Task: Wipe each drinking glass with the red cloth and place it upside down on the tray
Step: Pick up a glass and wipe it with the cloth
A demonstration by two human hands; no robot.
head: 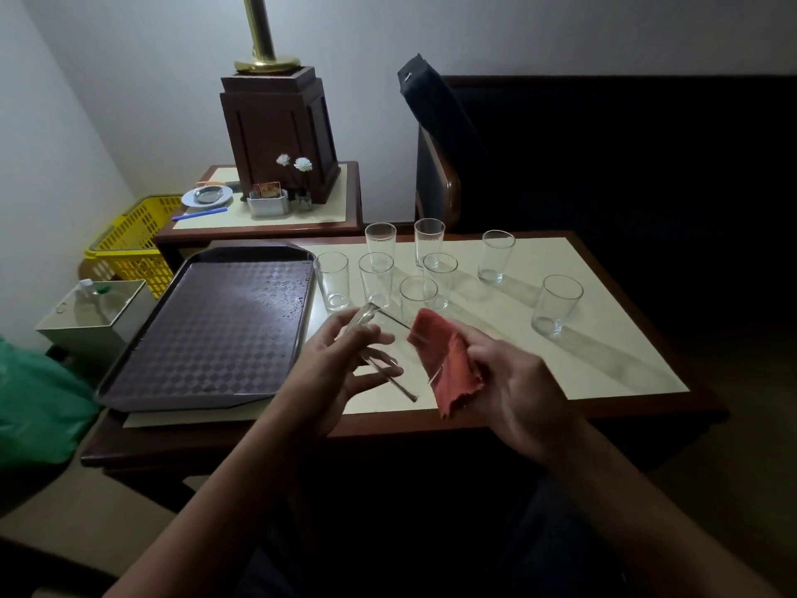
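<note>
Left hand (340, 364) grips blurred glass (400, 352).

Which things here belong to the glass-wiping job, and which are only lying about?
For the job: clear drinking glass held by the left hand; red cloth held by the right hand; eight upright clear glasses; dark plastic tray.
Lying about: yellow plastic basket; brass lamp; white flowers; blue pen.

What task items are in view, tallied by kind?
Glasses standing upright on the table: 8
Glass held in the left hand: 1
Red cloth, in the right hand: 1
Tray, nothing on it: 1
Total: 11
</note>
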